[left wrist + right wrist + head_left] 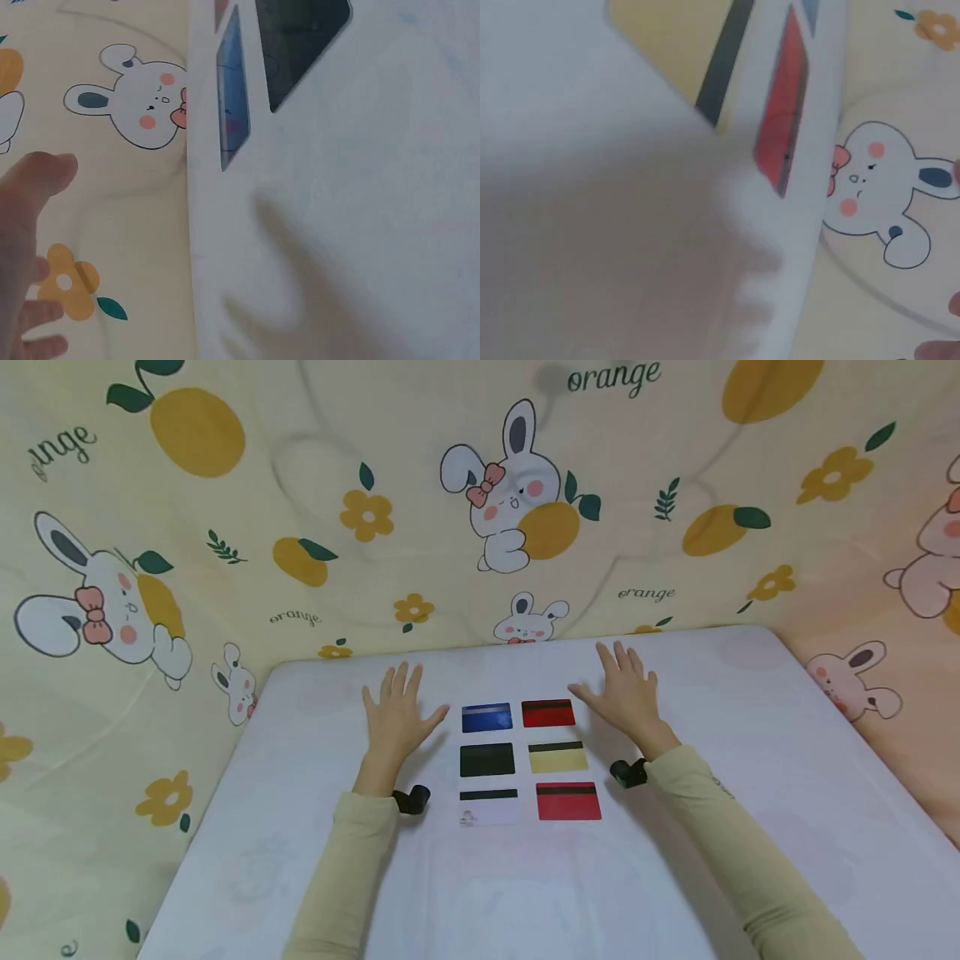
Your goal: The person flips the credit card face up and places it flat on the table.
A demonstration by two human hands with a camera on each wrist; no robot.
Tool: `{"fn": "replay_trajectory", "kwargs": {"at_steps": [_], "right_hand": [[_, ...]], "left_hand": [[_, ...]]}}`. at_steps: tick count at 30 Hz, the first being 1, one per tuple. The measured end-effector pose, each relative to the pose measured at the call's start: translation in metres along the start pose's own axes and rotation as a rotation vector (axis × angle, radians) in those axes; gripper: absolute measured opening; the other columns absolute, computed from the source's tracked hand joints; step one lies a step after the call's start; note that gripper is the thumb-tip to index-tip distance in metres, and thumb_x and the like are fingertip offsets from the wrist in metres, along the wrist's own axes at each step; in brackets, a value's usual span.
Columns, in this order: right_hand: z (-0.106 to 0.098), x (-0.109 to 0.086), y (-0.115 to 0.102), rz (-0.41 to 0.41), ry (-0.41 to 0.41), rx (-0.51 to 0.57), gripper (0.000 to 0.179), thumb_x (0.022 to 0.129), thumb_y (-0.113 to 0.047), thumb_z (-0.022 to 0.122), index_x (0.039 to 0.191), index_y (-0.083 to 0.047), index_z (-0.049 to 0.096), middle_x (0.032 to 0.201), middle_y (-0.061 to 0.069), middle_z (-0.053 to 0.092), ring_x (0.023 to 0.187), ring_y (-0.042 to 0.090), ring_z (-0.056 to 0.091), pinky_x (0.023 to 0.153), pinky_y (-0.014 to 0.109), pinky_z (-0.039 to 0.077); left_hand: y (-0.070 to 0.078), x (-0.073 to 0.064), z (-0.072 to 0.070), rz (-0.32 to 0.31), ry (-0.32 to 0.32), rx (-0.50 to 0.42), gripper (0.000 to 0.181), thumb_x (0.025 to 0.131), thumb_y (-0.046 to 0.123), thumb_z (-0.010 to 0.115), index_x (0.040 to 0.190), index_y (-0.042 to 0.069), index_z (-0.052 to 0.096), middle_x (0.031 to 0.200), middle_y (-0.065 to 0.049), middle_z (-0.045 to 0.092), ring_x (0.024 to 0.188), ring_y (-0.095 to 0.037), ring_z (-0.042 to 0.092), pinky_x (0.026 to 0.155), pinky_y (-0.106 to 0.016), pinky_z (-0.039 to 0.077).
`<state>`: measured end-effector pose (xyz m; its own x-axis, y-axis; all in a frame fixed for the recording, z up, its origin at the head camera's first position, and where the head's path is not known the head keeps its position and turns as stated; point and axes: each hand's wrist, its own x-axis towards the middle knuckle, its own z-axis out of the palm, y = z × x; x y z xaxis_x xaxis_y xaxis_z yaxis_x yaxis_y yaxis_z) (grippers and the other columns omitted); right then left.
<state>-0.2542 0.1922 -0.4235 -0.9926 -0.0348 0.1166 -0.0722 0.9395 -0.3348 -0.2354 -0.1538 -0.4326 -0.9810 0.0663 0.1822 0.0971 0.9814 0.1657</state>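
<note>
1. Head view: the left hand (396, 722) and right hand (626, 693) hover, fingers (412, 683) spread, either side of six cards (487, 717) (two columns of three) lying flat on the table (540, 893).
2. Left wrist view: the thumb (36, 181) extends; the blue card (234, 97) and black card (300, 45) lie near the shadow (307, 277).
3. Right wrist view: fingertips (939, 350) show at the edge; the yellow card (675, 45) lies beside the far red card (781, 112).

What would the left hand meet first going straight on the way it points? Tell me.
Most likely the printed backdrop behind the table; the left hand's fingers point toward it, and the blue card lies off to the right of that line. Exact depth is unclear.
</note>
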Motion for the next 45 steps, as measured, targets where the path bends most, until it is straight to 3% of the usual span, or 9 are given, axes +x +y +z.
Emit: {"fn": "replay_trajectory", "kwargs": {"at_steps": [5, 11, 17, 27, 35, 40, 45], "right_hand": [[-0.001, -0.003, -0.002, -0.045, -0.015, 0.172, 0.079, 0.086, -0.039, 0.066, 0.148, -0.004, 0.031, 0.146, 0.03, 0.037, 0.13, 0.048, 0.039, 0.098, 0.064, 0.042], [0.002, -0.006, -0.008, -0.095, -0.054, 0.356, 0.068, 0.086, -0.028, 0.068, 0.141, 0.003, 0.041, 0.129, 0.029, 0.053, 0.111, 0.043, 0.055, 0.093, 0.053, 0.048], [0.011, -0.008, -0.012, -0.094, -0.089, 0.426, 0.064, 0.088, -0.027, 0.067, 0.139, 0.004, 0.043, 0.121, 0.029, 0.058, 0.107, 0.041, 0.058, 0.091, 0.051, 0.05], [0.029, -0.007, -0.022, -0.1, -0.142, 0.538, 0.051, 0.088, -0.024, 0.068, 0.129, 0.004, 0.053, 0.099, 0.021, 0.069, 0.089, 0.029, 0.063, 0.07, 0.023, 0.048], [0.045, -0.006, -0.035, -0.094, -0.227, 0.655, 0.048, 0.087, -0.019, 0.069, 0.125, 0.008, 0.054, 0.09, 0.022, 0.068, 0.065, 0.013, 0.06, 0.061, 0.021, 0.046], [0.058, -0.002, -0.039, -0.044, -0.302, 0.749, 0.046, 0.087, -0.015, 0.069, 0.124, 0.007, 0.055, 0.087, 0.019, 0.07, 0.059, 0.014, 0.059, 0.056, 0.022, 0.048], [0.069, 0.004, -0.045, 0.003, -0.402, 0.839, 0.045, 0.087, -0.016, 0.069, 0.126, 0.003, 0.055, 0.075, 0.005, 0.069, 0.057, 0.011, 0.056, 0.055, 0.022, 0.049]], "left_hand": [[-0.004, -0.004, 0.002, 0.044, 0.043, -0.175, 0.068, 0.088, 0.052, 0.06, 0.142, 0.013, 0.045, 0.15, -0.011, 0.043, 0.141, -0.032, 0.037, 0.112, -0.064, 0.028], [-0.01, -0.006, 0.007, 0.084, 0.007, -0.49, 0.058, 0.088, 0.034, 0.068, 0.136, 0.005, 0.052, 0.142, -0.016, 0.05, 0.135, -0.034, 0.045, 0.112, -0.054, 0.036], [-0.013, -0.008, 0.011, 0.071, -0.006, -0.659, 0.057, 0.086, 0.026, 0.072, 0.135, 0.005, 0.053, 0.132, -0.017, 0.056, 0.122, -0.032, 0.054, 0.107, -0.05, 0.043], [-0.014, -0.005, 0.028, 0.04, -0.078, -0.768, 0.057, 0.085, 0.021, 0.073, 0.135, 0.002, 0.053, 0.118, -0.019, 0.06, 0.112, -0.031, 0.056, 0.097, -0.049, 0.047], [-0.013, 0.0, 0.041, 0.094, -0.087, -0.817, 0.055, 0.083, 0.014, 0.074, 0.131, -0.001, 0.055, 0.107, -0.021, 0.062, 0.1, -0.033, 0.06, 0.088, -0.04, 0.051], [-0.011, 0.005, 0.048, 0.082, -0.15, -0.833, 0.055, 0.083, 0.014, 0.075, 0.132, -0.001, 0.055, 0.102, -0.019, 0.063, 0.092, -0.026, 0.061, 0.078, -0.023, 0.047], [-0.01, 0.013, 0.054, 0.101, -0.246, -0.863, 0.055, 0.083, 0.013, 0.075, 0.132, 0.0, 0.054, 0.096, -0.018, 0.062, 0.081, -0.014, 0.055, 0.072, -0.018, 0.044]]}}
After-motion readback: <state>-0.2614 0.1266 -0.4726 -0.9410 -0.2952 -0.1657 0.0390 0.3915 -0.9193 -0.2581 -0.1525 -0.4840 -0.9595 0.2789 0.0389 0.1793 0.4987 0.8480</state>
